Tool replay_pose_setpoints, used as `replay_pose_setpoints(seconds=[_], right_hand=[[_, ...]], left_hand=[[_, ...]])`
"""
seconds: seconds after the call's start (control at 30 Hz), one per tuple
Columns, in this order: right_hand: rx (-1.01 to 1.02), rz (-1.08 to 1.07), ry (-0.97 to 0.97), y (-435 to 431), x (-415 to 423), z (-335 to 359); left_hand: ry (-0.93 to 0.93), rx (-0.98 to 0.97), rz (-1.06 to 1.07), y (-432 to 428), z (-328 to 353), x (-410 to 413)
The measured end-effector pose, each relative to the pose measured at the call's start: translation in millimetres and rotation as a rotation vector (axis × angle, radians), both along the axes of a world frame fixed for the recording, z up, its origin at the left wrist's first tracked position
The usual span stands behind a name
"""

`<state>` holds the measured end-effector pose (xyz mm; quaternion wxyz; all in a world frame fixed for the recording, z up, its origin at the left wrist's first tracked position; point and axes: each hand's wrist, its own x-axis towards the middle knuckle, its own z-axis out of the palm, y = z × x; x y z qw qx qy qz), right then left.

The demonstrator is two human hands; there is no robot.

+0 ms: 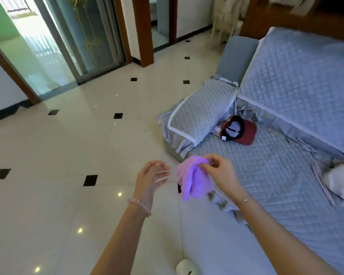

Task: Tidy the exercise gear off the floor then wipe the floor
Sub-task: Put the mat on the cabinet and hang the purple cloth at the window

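At far left, a sliding glass door opens onto a bright balcony. Glossy cream floor tiles with small black diamond insets fill the left half of the view. No exercise gear shows anywhere on them.

Near the centre, the person's left hand is raised above the floor with its fingers loosely spread, holding nothing. A pink bead bracelet circles that wrist. Just beside it hangs a lilac cleaning cloth, bunched and drooping in the air, well clear of the tiles. The right hand pinches the cloth's top edge between thumb and fingertips.

Further right, a low sofa wears a blue-grey quilted cover. A matching quilted cushion rests on its near end, with a dark red cap lying upside down beside it. Crumpled pale fabric sits at the right edge.

Judging by the bare tiles, the tidying looks finished as far as this view reaches. The wiping seems not yet started, since the cloth is held up and not touching the floor.
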<state>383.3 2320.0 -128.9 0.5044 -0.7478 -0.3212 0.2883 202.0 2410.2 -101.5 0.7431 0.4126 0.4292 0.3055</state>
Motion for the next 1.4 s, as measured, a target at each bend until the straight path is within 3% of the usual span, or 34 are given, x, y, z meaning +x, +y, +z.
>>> replay_pose_setpoints(seconds=[0.27,0.53,0.9,1.4], right_hand=[[0.02,-0.345,-0.109,-82.8,-32.5,36.0],[0.005,-0.718,-0.151,-206.3,-66.4,62.3],[0.022,-1.233,-0.192,-412.6,-99.7,76.6],[0.084,-1.682,-0.206,-698.0,-154.7,78.9]], left_hand=[[-0.014,0.123,-0.351,-14.0,30.5,4.9],[-0.058,0.103,-0.706,-98.6,42.1,51.7],[-0.111,0.076,-1.18,-305.0,60.7,109.7],[-0.108,0.126,-1.683,-634.5,57.7,127.9]])
